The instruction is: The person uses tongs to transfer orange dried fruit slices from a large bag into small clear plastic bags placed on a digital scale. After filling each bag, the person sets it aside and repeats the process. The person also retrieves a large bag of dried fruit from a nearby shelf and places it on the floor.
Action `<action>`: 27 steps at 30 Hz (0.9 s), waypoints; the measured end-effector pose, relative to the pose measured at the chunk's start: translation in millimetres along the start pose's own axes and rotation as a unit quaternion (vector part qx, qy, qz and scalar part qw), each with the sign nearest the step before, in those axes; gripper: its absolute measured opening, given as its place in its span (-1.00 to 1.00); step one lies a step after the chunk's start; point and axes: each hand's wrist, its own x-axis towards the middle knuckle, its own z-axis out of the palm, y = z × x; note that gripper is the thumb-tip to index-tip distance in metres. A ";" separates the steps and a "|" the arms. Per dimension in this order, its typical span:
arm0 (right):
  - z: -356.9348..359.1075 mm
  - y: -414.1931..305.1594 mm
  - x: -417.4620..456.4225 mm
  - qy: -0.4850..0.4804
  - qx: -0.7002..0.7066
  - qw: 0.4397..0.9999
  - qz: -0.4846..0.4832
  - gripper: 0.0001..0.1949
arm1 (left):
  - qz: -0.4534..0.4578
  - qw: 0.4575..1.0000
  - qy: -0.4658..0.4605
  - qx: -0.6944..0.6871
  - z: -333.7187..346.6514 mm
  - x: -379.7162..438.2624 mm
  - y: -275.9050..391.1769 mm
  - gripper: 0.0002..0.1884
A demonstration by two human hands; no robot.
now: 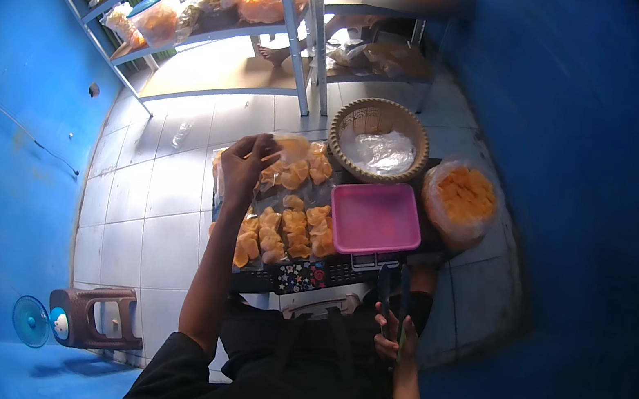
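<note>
My left hand [247, 164] is raised over the back left of a low black table [258, 280], pinching a small clear plastic bag [291, 147]; whether anything is inside it I cannot tell. Beneath lie rows of clear bags of orange chips [293, 230]. My right hand [396, 340], near my lap, grips dark tongs [394, 291], their arms apart and pointing at the table. Just beyond the tongs is a pink plastic tray [375, 217]. Behind it a round woven-pattern basket [374, 173] holds clear plastic bags [385, 150]. To its right a large plastic bag of orange chips [461, 199] stands open.
Metal shelves [190, 72] with bagged snacks and a blue-lidded tub [154, 17] stand at the back. Another person's foot [273, 55] shows behind them. A brown plastic stool [97, 318] and a small blue fan [32, 321] are at the lower left. Blue walls rise on both sides.
</note>
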 end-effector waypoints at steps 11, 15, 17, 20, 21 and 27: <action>-5.1 1.1 -6.5 -0.029 -0.022 0.996 -0.080 -0.15 | -0.190 0.962 -0.195 0.007 118.3 -35.5 -44.2 -0.57; -4.1 -1.4 -8.4 -0.039 -0.008 0.994 -0.102 -0.15 | -0.199 0.960 -0.196 0.021 128.1 -37.5 -78.4 -0.56; -2.9 -2.1 -7.5 -0.049 -0.012 0.992 -0.112 -0.14 | -0.195 0.959 -0.206 0.020 129.5 -35.6 -82.9 -0.55; -0.1 -4.8 -1.8 -0.078 0.017 0.990 -0.118 -0.13 | -0.202 0.957 -0.204 0.036 130.6 -32.3 -79.7 -0.55; 1.4 -4.4 -0.4 -0.089 0.031 0.988 -0.118 -0.13 | -0.204 0.957 -0.204 0.038 130.6 -33.0 -78.2 -0.55; 6.5 -7.8 -1.8 -0.126 0.038 0.982 -0.134 -0.11 | -0.181 0.958 -0.216 0.043 131.5 -36.7 -73.9 -0.55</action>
